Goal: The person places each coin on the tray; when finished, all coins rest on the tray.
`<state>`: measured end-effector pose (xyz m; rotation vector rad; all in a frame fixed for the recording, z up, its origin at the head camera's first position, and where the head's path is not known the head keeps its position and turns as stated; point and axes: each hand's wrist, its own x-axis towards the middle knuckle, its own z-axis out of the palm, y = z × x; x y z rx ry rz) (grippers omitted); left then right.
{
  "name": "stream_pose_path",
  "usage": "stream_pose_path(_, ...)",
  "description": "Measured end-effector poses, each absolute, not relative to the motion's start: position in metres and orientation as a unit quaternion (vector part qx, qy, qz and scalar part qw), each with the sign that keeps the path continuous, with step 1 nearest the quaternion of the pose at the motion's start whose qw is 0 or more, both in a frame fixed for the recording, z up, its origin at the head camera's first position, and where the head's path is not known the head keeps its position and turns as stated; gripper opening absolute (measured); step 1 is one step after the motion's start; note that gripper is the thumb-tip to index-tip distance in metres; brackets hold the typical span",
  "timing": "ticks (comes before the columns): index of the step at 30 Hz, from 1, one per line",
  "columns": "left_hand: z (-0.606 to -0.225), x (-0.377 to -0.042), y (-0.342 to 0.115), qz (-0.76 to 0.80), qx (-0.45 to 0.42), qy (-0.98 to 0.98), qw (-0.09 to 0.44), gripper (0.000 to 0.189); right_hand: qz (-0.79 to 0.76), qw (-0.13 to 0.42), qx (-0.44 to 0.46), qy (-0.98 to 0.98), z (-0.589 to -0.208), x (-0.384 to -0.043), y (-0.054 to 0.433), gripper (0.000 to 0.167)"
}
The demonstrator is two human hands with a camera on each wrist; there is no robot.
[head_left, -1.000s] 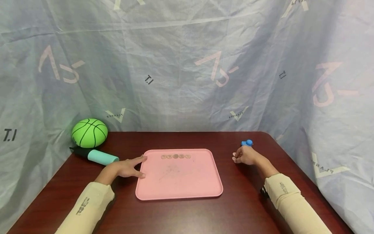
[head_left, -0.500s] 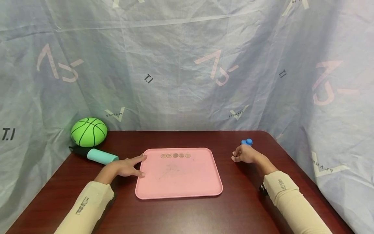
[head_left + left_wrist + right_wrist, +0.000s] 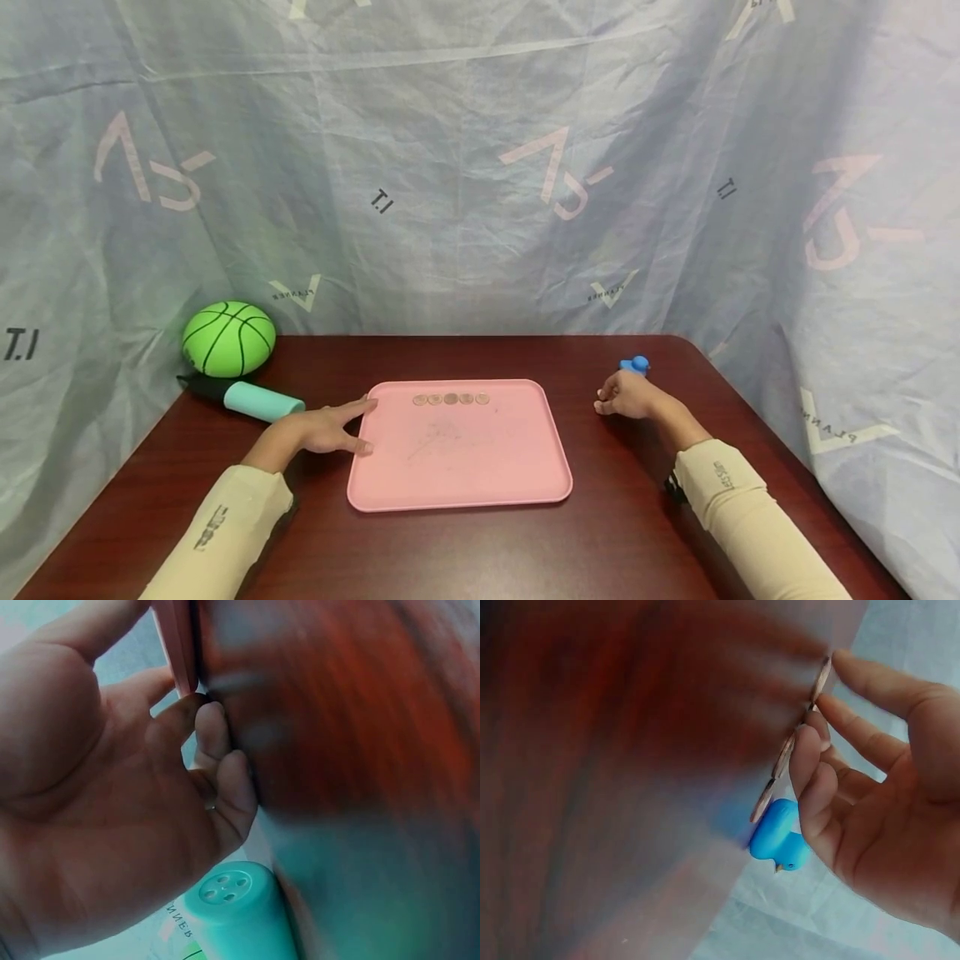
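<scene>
So closest to the camera you've got two cream sleeves [image 3: 221, 533], printed lettering on each, reaching in over a dark red-brown counter [image 3: 480, 550]. Next up is a pink tray [image 3: 457, 458] lying flat, a bit scuffed in the middle.

Left hand [image 3: 326, 429] is at the tray's left side. Its grip is wide, thumb and forefinger spread apart with both tips over the rim. From the wrist, the last two fingers look bent, down by the counter.

Further up, five coins [image 3: 451, 399] sit in a neat side-by-side row inside the tray, just short of the far rim. Right hand [image 3: 630, 396] is off the tray's right side, down at the counter. Its grip is narrow, thumb and forefinger pinching one coin [image 3: 822, 677] by its edges. More loose coins [image 3: 783, 756] run in a line from there toward a blue duck [image 3: 636, 364]; fingers cover part of it, so can't give a count.

Over on the left, a teal tube [image 3: 262, 402] with a black end lies near a green ball [image 3: 229, 340]. Behind everything hangs a creased grey cloth [image 3: 465, 233].
</scene>
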<state>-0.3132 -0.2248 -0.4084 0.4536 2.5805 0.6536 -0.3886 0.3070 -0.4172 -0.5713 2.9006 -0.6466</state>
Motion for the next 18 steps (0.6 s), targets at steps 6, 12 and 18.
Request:
stream_pose_path(6,-0.4077,-0.3124,-0.2231,0.238,0.161,0.934,0.210,0.095,-0.213,0.056,-0.203,0.954,-0.4157,-0.3891,0.3066,0.014)
stream_pose_path(12,-0.4091,-0.3137,-0.2226,0.234,0.158,0.935,0.212,0.093,-0.218,0.063,-0.201,0.953,-0.4178,-0.3906,0.3080,0.018)
stream_pose_path(18,-0.4086,-0.3125,-0.2225,0.236,0.157,0.935,0.213,0.093,-0.219,0.056,-0.205,0.952,-0.4192,-0.3915,0.3066,0.017)
